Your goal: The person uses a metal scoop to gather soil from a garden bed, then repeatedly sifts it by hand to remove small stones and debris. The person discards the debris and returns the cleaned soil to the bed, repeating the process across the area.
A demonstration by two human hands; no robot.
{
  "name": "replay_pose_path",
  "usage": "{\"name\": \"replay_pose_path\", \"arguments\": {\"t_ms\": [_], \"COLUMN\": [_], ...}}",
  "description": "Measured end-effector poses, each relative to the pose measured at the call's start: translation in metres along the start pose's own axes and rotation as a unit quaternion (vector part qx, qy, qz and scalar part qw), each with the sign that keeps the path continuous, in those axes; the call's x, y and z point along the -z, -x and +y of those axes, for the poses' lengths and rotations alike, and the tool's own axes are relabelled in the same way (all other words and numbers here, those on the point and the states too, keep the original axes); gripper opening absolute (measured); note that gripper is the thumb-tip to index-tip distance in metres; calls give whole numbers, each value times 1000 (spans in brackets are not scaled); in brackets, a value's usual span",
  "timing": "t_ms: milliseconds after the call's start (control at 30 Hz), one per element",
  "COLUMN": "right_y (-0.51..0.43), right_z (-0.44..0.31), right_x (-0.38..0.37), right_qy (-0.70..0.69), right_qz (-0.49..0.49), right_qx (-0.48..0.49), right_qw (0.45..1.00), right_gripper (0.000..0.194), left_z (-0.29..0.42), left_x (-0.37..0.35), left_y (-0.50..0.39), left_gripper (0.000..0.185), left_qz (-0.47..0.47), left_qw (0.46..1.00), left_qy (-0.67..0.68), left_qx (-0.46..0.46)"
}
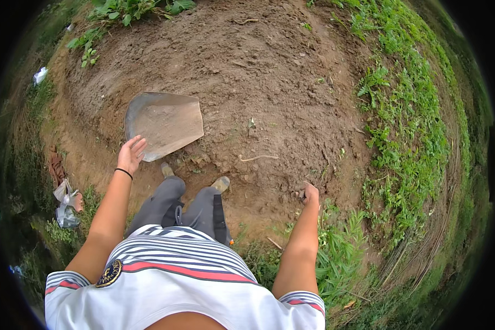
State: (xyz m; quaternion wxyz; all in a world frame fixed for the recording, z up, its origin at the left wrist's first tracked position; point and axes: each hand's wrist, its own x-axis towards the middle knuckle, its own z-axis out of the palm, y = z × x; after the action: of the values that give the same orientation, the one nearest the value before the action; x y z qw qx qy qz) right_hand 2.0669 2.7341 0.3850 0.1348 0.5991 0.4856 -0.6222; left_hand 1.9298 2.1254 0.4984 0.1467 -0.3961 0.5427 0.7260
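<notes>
A broad scoop-shaped pan (169, 119) lies on the tilled soil in front of me, left of the middle. Greyish-brown, soil-like material (161, 115) covers its floor thinly. My left hand (133, 154), a black band at the wrist, is at the pan's near left rim with fingers apart and nothing in it. Whether its fingertips touch the rim is unclear. Off to the right, my right hand (308, 193) hangs over the soil with curled fingers. Something dark shows at those fingers, but I cannot tell if it is held dirt or shadow.
Bare, lumpy soil (264, 90) spreads ahead, with a pale root-like stick (259, 157) on it. Leafy green plants (412, 136) line the right side; more leaves (123, 10) grow at the top left. Plastic bags (67, 202) and a brown cloth-like item (56, 165) lie at the left.
</notes>
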Motion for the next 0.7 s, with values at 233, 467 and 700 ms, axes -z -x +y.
{"name": "replay_pose_path", "arguments": {"t_ms": [233, 467, 700], "right_y": [53, 84, 117], "right_z": [-57, -19, 78], "right_x": [-140, -184, -196], "right_qy": [-182, -106, -168], "right_qz": [-220, -141, -64], "right_qx": [129, 112, 42], "right_qw": [950, 978, 983], "right_gripper": [41, 46, 35], "left_z": [10, 33, 76], "left_x": [5, 53, 141], "left_y": [0, -22, -74], "left_gripper": [40, 39, 38], "left_qz": [-14, -38, -73], "left_qw": [1000, 998, 996], "left_qy": [17, 47, 48], "left_qx": [0, 7, 24]}}
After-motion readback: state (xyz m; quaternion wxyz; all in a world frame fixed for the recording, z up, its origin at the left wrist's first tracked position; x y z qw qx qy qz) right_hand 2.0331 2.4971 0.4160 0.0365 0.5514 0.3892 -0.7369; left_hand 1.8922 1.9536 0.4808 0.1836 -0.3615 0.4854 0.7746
